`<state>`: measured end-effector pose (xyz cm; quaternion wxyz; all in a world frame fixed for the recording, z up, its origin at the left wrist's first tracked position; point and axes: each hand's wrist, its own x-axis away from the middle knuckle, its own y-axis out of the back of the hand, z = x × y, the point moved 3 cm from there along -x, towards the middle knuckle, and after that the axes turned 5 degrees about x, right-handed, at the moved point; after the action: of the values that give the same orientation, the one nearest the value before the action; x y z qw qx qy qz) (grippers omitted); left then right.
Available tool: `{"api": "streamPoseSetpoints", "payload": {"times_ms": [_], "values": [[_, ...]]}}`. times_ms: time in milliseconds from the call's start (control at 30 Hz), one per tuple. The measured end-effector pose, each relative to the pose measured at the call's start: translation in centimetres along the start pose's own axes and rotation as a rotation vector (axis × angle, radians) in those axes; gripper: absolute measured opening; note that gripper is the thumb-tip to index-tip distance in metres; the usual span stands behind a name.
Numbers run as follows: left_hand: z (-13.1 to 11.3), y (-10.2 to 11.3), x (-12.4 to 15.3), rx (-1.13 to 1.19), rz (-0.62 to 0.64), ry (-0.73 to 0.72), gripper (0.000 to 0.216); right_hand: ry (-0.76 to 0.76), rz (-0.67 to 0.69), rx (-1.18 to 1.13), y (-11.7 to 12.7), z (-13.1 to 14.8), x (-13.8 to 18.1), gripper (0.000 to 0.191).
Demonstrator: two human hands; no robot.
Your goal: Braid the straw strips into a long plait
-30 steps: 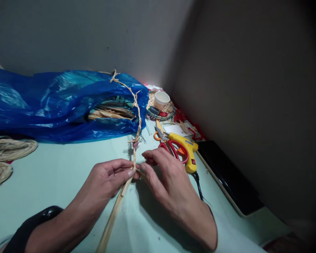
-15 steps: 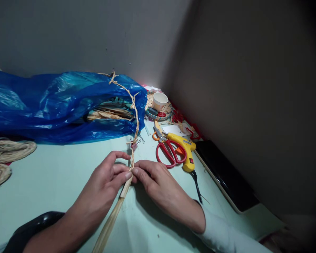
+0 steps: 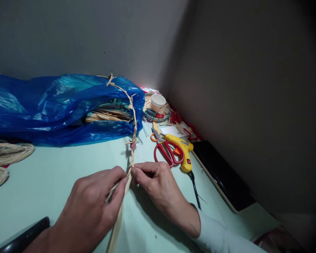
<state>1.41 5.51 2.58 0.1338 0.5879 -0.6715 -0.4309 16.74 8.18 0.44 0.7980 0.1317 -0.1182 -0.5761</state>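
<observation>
A thin pale braid (image 3: 135, 128) of dried plant fibre runs from the top of the blue bag down toward me. A small pinkish binder clip (image 3: 133, 144) sits on it just beyond my fingers. My right hand (image 3: 160, 188) pinches the braid's lower end between thumb and forefinger. Just left of it, my left hand (image 3: 94, 200) is closed in a pinch on a flat fibre strand. Loose flat strands (image 3: 116, 230) hang from the braid's end toward the near table edge, partly behind my left hand.
A blue plastic bag (image 3: 55, 112) holding dried fibre lies across the back. Coiled braids (image 3: 10, 153) are at left. To the right lie red-handled scissors (image 3: 170, 151), a yellow glue gun (image 3: 185, 153), a black flat device (image 3: 222, 174) and a woven basket (image 3: 149, 102) with a white cup (image 3: 158, 102).
My left hand has turned over and drawn back, from steadying the braid to pinching a strand. My right hand keeps its pinch. The view has shifted slightly.
</observation>
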Motion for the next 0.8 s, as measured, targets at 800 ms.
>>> {"api": "streamPoseSetpoints", "payload": {"times_ms": [800], "values": [[3.0, -4.3, -1.6, 1.09, 0.336, 0.712, 0.044, 0.039, 0.145, -0.327, -0.2, -0.8, 0.3, 0.031]]}}
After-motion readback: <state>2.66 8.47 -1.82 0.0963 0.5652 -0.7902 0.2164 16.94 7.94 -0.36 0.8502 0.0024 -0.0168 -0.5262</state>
